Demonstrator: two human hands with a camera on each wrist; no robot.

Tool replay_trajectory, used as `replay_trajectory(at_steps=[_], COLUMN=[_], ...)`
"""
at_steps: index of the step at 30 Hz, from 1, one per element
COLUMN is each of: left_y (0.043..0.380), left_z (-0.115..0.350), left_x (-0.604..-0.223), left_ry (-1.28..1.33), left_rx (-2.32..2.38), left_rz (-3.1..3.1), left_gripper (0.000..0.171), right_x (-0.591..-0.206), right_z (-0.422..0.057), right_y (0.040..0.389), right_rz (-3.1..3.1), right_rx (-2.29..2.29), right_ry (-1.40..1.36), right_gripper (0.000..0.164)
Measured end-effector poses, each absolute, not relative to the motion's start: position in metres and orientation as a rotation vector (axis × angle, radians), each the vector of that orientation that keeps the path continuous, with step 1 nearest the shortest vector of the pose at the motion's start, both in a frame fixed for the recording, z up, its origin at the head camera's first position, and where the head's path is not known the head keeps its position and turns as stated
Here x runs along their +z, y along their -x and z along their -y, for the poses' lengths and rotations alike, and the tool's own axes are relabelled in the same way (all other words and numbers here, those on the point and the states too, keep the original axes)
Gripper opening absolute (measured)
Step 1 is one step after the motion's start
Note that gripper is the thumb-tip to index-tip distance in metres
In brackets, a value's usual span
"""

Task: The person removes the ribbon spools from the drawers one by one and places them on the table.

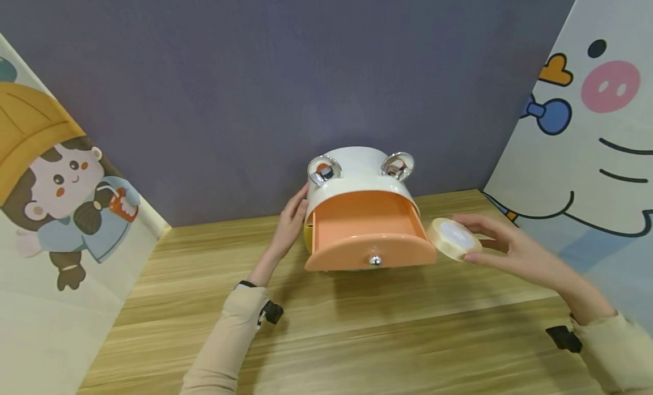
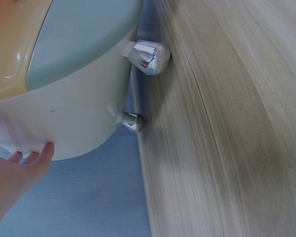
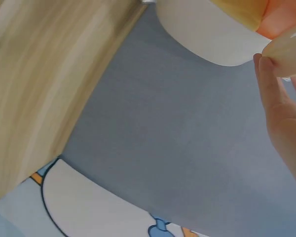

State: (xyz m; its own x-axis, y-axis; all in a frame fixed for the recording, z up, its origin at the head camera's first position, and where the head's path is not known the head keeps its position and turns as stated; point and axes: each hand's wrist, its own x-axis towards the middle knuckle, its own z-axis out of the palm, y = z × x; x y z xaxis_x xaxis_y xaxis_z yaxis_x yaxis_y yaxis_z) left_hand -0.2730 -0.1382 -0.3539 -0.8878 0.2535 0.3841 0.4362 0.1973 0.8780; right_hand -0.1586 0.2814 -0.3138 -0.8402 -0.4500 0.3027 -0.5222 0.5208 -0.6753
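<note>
A white storage box (image 1: 357, 164) with two shiny round eye-like parts on top stands on the wooden table. Its upper orange drawer (image 1: 342, 254) is pulled out, with a silver knob (image 1: 375, 260) on the front. My left hand (image 1: 289, 229) rests its fingers against the left side of the box, fingertips on the white wall in the left wrist view. My right hand (image 1: 525, 256) pinches a roll of pale tape (image 1: 440, 241) between thumb and fingers, beside the drawer's right front corner. Yellow (image 2: 12, 54) and grey-green (image 2: 84, 39) drawer fronts show below in the left wrist view.
The wooden tabletop (image 1: 347, 332) stretches in front of the box. A dark grey panel (image 1: 255, 100) rises behind it. Cartoon-printed panels stand at the left (image 1: 46, 327) and right (image 1: 612, 213). Shiny metal feet (image 2: 150, 58) carry the box.
</note>
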Motion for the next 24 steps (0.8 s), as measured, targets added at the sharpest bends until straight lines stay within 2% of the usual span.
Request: replay_trajectory(at_steps=[11, 18, 24], left_y=[0.275, 0.297, 0.299], left_z=[0.138, 0.14, 0.14], left_x=[-0.356, -0.383, -0.384], left_ry=[0.667, 0.647, 0.653], left_rx=[-1.762, -1.749, -1.748], left_rz=[2.299, 2.278, 2.28], left_gripper=[0.048, 0.047, 0.047], right_x=[-0.337, -0.356, -0.376], right_z=[-0.292, -0.296, -0.299], right_y=[0.158, 0.156, 0.157], right_rz=[2.631, 2.682, 2.697], right_rx=[1.273, 1.201, 1.155], right_ry=[-0.845, -0.785, -0.779], right_gripper=[0.062, 0.063, 0.063])
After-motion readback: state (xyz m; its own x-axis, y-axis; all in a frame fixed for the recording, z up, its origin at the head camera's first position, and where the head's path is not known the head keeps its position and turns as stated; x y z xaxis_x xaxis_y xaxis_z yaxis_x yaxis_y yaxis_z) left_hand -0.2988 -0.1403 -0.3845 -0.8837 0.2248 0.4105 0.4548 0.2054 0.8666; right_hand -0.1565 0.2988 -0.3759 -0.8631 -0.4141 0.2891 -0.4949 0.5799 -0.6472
